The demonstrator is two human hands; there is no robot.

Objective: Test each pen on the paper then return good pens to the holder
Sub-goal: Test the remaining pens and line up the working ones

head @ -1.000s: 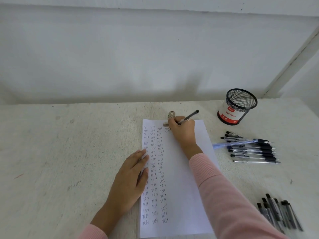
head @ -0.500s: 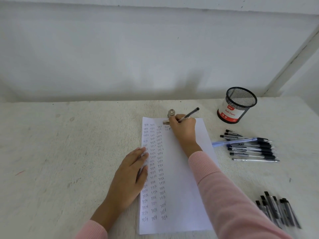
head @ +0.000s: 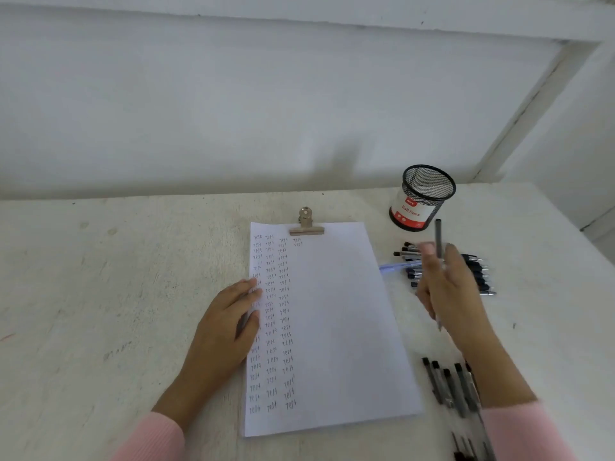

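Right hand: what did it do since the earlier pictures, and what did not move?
The right hand lifted its pen off the top of the paper and swung right, over the row of pens near the holder, still gripping it. The left hand stays flat on the paper's left edge; holder and row of pens kept their places.

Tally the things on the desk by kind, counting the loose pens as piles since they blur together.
holder: 1
paper: 1
clip: 1
pen held in right hand: 1
pen piles: 2
Total: 6
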